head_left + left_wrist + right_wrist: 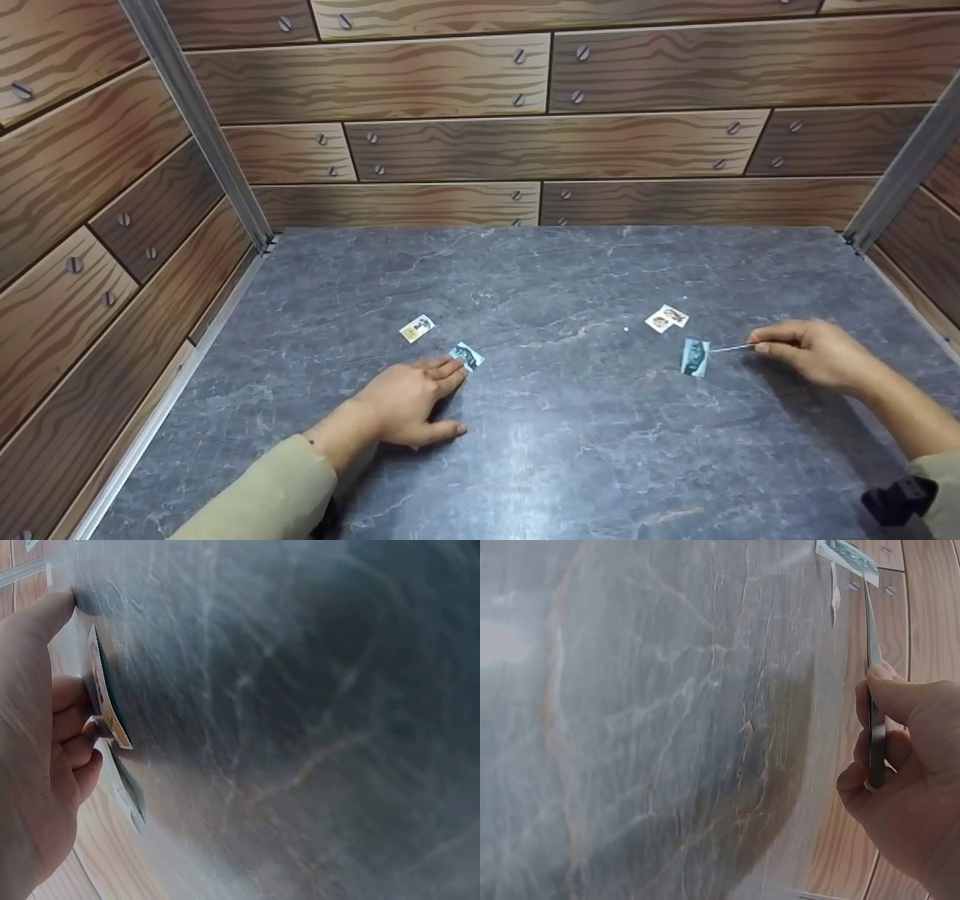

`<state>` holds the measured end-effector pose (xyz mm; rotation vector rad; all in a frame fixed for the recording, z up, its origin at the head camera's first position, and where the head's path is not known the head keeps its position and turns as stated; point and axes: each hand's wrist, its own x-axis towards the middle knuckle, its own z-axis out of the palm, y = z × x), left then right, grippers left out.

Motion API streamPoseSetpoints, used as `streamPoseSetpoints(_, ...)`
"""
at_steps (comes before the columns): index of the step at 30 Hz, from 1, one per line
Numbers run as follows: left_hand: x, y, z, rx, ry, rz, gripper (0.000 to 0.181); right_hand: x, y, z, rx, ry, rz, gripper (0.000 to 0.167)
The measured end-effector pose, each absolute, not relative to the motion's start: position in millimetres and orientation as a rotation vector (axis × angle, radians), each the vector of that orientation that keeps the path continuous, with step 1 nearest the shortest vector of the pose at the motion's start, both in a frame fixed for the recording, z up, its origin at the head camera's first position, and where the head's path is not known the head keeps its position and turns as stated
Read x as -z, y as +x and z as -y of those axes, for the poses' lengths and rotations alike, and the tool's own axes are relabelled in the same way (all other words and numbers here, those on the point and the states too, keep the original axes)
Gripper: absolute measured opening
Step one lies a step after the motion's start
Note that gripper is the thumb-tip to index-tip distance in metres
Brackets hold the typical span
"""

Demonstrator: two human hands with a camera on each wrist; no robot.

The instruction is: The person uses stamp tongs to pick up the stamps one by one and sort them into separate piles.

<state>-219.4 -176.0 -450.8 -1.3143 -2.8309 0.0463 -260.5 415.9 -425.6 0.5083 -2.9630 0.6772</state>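
My right hand [821, 356] pinches metal tweezers [877, 727] between thumb and fingers. Their tips hold a teal postage stamp [694, 358] by its edge, seemingly raised off the table. My left hand [405, 401] lies palm down on the tabletop with its fingers stretched out. Its fingertips touch another teal stamp [469, 357] and cover one corner. In the left wrist view, a stamp with an orange-yellow end [109, 701] shows beside those fingers, tilted to the camera.
A white and yellow stamp [417, 328] lies beyond my left fingertips. Behind the tweezers' stamp, two overlapping white stamps [660, 322] with reddish pictures rest on the grey marbled table [555, 285]. Wood-patterned walls [442, 82] enclose the back and sides.
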Motion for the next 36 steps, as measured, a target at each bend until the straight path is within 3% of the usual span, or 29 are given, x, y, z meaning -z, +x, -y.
streamPoseSetpoints(36,454.0,-220.1,177.3,0.001,-1.3,2.841,0.084,436.9,-246.4,-419.2,-0.629,0.641,2.858,0.012)
